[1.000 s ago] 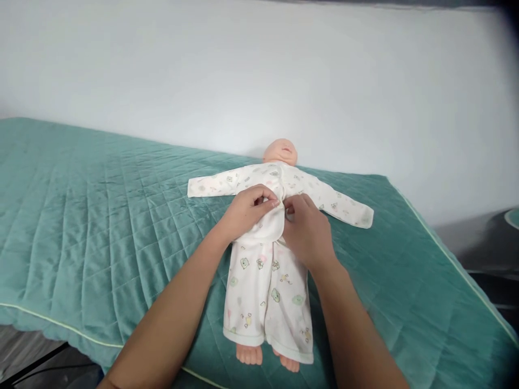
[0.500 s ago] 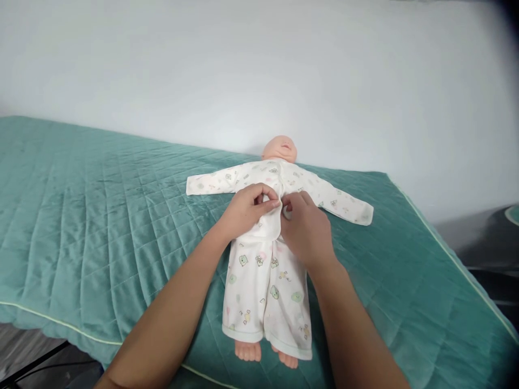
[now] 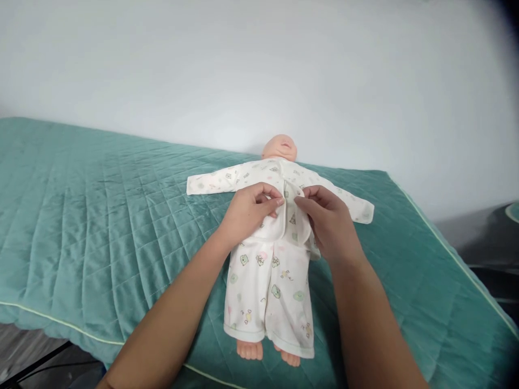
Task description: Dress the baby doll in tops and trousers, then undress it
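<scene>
A baby doll (image 3: 280,147) lies on its back, dressed in a white printed jacket (image 3: 259,172) and matching trousers (image 3: 248,286). Its sleeves spread out to both sides, and its toes show below the trouser hems. My left hand (image 3: 257,210) pinches the left front edge of the jacket near the middle of the chest. On the other side, my right hand (image 3: 328,216) pinches the right front edge and holds it folded back. Between the two edges the front lies parted, with printed cloth showing. Any fastener at my fingertips is too small to make out.
A green quilted cover (image 3: 121,216) with pale piping spreads under the doll. Behind the doll's head rises a plain white wall (image 3: 243,65). Dark objects (image 3: 494,281) stand beyond the cover's right edge; floor (image 3: 20,351) shows at lower left.
My right hand has moved right and pulled the right front edge of the jacket away from the left one, widening the gap. My left hand has barely moved.
</scene>
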### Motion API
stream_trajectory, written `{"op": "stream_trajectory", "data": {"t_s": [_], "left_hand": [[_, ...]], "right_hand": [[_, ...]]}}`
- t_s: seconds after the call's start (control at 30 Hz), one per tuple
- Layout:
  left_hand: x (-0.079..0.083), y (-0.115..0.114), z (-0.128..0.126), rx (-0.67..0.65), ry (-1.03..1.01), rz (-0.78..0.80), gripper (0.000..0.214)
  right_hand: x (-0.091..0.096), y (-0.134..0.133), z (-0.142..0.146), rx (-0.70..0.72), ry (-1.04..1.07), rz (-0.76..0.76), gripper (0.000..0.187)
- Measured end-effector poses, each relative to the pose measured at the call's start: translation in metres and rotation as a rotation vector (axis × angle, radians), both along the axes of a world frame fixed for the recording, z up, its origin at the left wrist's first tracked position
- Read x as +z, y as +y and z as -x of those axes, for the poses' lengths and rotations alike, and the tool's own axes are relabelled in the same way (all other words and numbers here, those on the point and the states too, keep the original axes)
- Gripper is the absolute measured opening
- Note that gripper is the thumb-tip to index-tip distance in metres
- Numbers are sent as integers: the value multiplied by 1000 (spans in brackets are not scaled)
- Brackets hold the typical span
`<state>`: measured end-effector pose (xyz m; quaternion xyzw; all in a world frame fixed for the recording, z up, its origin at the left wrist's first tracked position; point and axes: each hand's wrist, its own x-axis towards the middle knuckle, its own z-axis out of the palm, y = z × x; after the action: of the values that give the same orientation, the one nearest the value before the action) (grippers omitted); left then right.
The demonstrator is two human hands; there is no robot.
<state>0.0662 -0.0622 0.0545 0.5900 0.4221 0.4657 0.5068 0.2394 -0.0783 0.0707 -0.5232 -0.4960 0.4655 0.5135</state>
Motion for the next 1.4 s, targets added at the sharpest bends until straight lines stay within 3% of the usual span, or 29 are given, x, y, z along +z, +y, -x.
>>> {"op": "stream_trajectory", "data": {"t_s": [0.23,0.5,0.8,1.07,1.4], "left_hand": [[-1,5,6,-88,-100,79,31],[-1,3,3,-71,-168,88,30],[-4,5,4,-68,-181,79,22],[-4,4,3,-41,-175,79,28],[-4,4,1,-24,-146,84,25]], "right_hand": [[2,-5,-3,91,78,105,23],[-8,-9,1,94,69,72,28],[-9,-10,4,57,37,52,31],[-9,-9,1,107,56,58,34],[-8,-11,12,112,-116,-9,41]]}}
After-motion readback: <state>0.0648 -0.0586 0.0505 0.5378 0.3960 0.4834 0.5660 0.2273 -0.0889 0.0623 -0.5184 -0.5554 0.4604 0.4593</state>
